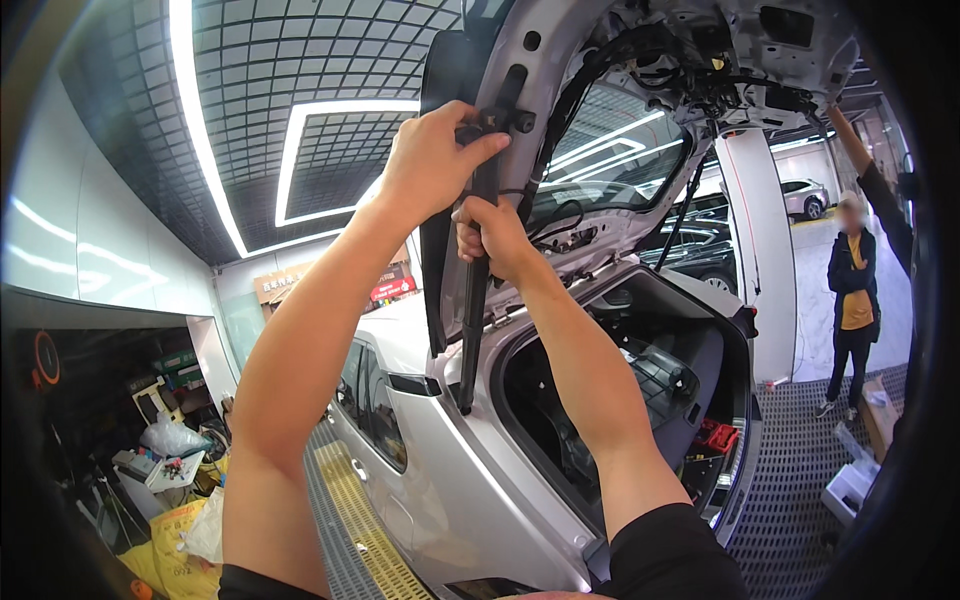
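A black tailgate strut (474, 325) runs from the car body beside the boot opening up to the raised tailgate (515, 75). Both my arms reach up to it. My left hand (432, 160) is at its upper end, fingers closed around the black end fitting (505, 120), the thumb pressed along its near side. Just below, my right hand (490, 235) wraps its fingers around the strut's shaft. The tailgate's inner side is bare metal, with wiring (650, 60) exposed. How the upper end joins the tailgate is partly hidden by my left hand.
The silver car's open boot (600, 380) lies below, with a red item (715, 437) inside. Another person's arm (850, 145) reaches up to the tailgate at right. A bystander (853, 290) stands farther off. A cluttered bench (165, 470) and yellow bag (170, 550) are at left.
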Motion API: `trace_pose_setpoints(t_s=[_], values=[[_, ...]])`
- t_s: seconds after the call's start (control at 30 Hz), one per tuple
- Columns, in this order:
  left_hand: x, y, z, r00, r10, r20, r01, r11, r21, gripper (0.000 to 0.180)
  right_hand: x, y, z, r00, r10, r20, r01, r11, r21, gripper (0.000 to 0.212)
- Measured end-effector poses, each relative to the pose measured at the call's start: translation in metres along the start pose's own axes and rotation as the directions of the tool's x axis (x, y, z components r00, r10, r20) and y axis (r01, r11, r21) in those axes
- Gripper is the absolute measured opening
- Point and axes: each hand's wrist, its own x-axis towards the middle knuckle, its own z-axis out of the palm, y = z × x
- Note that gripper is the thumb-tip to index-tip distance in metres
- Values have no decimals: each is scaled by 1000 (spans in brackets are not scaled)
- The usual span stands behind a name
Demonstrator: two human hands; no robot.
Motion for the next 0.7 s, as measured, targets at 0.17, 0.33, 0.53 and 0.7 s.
trace_pose_setpoints(t_s=[0.17,0.33,0.53,0.7], values=[[-7,2,11,997,61,-52,-61,998,6,53,-2,1,3,998,-39,-52,39,999,-10,22],[-6,1,9,993,99,-61,-92,990,103,54,-2,-1,6,995,-38,-96,38,999,3,23],[-6,6,8,994,97,-40,-84,961,262,54,-5,0,7,991,-63,-115,64,998,0,22],[-6,2,13,992,103,-68,-85,969,232,55,-5,0,11,987,-60,-150,59,998,-13,20]])
